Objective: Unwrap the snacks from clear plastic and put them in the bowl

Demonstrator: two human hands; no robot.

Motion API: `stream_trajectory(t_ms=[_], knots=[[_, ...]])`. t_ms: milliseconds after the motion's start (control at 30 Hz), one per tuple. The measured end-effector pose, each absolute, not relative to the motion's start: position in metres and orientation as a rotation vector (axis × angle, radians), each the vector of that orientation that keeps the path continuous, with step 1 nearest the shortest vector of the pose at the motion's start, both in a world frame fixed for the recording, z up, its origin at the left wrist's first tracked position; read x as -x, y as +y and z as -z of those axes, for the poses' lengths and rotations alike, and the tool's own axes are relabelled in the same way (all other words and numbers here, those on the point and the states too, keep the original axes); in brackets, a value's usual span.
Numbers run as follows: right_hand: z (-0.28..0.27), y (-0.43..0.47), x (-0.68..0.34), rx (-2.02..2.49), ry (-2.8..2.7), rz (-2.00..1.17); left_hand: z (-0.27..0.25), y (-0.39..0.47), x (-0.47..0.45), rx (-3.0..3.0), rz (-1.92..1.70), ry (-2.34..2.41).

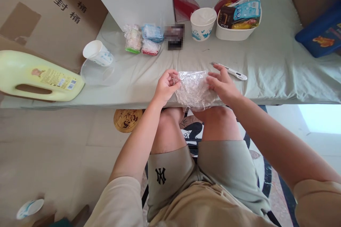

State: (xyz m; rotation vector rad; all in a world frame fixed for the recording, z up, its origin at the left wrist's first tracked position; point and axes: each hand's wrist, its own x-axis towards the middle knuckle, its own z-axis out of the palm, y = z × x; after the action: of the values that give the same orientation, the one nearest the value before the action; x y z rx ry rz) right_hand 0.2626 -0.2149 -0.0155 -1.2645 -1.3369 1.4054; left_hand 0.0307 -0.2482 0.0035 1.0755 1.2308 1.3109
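A crumpled sheet of clear plastic film (pixel 194 89) lies at the front edge of the cloth-covered surface, its lower part overhanging above my knees. My left hand (pixel 168 87) is closed on its upper left corner, thumb against fingers. At the right side of the film is my right hand (pixel 223 84), fingers spread and lightly curved, the tips at or against the film's edge. Just beyond the right hand rests a white utility knife (pixel 234 71). Whether anything is inside the film I cannot tell.
Behind stand small wrapped packets (pixel 152 32), a paper cup (pixel 203 25) and a white tub (pixel 237 34) of snack packs. To the left are a yellow jug (pixel 61 78), a tilted paper cup (pixel 97 52) and a clear bowl (pixel 93 74). A blue container (pixel 319 35) stands right.
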Motion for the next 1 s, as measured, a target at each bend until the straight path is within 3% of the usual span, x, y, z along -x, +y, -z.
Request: stream_trajectory(t_ms=[133, 333, 667, 767, 1000], knots=[[-0.003, -0.215, -0.252, 1.194, -1.422, -1.556, -0.016, -0.251, -0.037, -0.770, -1.357, 1.090], [-0.011, -0.211, -0.238, 1.016, -1.028, -1.631, -0.014, -0.255, -0.042, -0.685, -0.948, 1.079], [-0.002, -0.211, -0.241, 1.076, -1.013, -1.762, -0.014, -0.246, -0.036, -1.026, -0.937, 1.407], [-0.003, -0.208, -0.239, 1.084, -0.932, -1.676, -0.010, -0.244, -0.034, -1.069, -1.018, 1.403], [-0.004, -0.205, -0.238, 1.232, -1.154, -1.795, 0.000, -0.243, -0.037, -1.003, -1.159, 1.239]])
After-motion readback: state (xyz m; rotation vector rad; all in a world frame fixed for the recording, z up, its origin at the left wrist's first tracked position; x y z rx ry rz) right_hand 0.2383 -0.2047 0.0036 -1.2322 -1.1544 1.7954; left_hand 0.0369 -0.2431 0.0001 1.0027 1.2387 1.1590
